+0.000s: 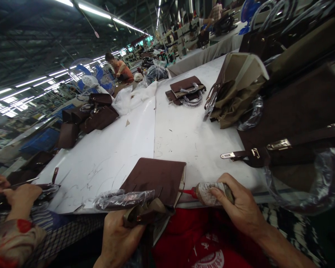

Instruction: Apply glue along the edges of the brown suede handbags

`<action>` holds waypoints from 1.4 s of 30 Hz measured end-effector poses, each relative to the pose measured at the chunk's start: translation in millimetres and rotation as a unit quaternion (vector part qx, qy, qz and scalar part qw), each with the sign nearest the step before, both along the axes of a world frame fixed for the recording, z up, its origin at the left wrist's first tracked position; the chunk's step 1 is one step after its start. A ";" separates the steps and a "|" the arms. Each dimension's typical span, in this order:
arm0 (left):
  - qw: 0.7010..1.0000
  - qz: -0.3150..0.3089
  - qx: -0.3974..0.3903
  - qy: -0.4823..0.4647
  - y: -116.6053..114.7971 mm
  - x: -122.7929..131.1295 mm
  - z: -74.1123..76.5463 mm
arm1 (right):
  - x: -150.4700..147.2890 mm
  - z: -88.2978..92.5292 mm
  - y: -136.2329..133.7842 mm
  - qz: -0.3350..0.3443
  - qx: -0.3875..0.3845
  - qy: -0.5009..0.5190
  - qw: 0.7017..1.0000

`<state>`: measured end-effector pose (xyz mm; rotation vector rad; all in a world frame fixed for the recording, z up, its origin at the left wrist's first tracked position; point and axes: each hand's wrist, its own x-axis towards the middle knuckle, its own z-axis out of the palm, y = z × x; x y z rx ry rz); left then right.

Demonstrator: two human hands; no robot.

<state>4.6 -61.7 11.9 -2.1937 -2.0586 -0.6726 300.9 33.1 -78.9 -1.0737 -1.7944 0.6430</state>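
Observation:
My right hand [240,201] is wrapped round a grimy glue bottle [208,192] with a red nozzle. The nozzle tip touches or nearly touches the pale open edge of a brown leather handbag [156,176] at the table's front edge. My left hand [121,232] grips the near part of this bag, where olive lining and a small metal fitting show. Some of its fingers are hidden behind the lining. A plastic-wrapped handle [125,200] lies across the bag just above that hand.
Beside me on the left, a co-worker's hands [24,195] work on a dark piece. Brown bags [100,115] pile up at the table's left edge. A small bag [187,89], an olive-lined bag [237,89] and a large strapped bag [296,149] lie rightward. A fan [91,80] stands behind.

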 end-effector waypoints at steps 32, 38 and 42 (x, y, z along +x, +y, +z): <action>0.996 -0.026 0.079 -0.008 1.0 2.5 -0.6 | -0.2 6.9 -2.7 -0.030 -0.071 0.049 0.996; 0.997 -0.003 0.070 -0.020 -6.5 -7.5 -12.6 | -3.0 10.0 -11.9 0.030 -0.120 0.053 0.991; 0.998 -0.001 0.058 -0.040 -6.6 -7.9 -15.7 | -2.4 12.3 -13.7 0.002 -0.065 0.040 0.997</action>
